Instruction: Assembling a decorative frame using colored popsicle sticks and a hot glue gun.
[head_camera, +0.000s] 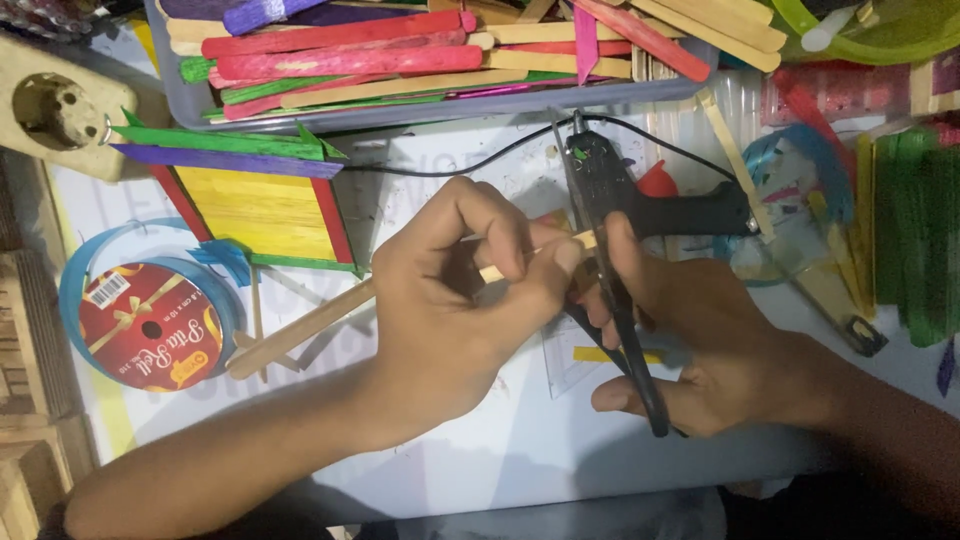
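Plain wooden craft stick (300, 330) lies across the middle of the white table (500, 450), its far end pinched between the thumb and fingers of the left hand (450, 300). Right hand (700, 340) is closed around the handles of black scissors (610, 260), whose blades meet the stick's tip just beside the left fingertips. No severed piece can be made out, so the cut appears unfinished. A black glue gun (690, 210) rests directly behind the hands. A framed panel of coloured sticks (260, 205) sits toward the left edge, near a ribbon spool (150, 325). A tray of coloured sticks (440, 60) occupies the far edge.
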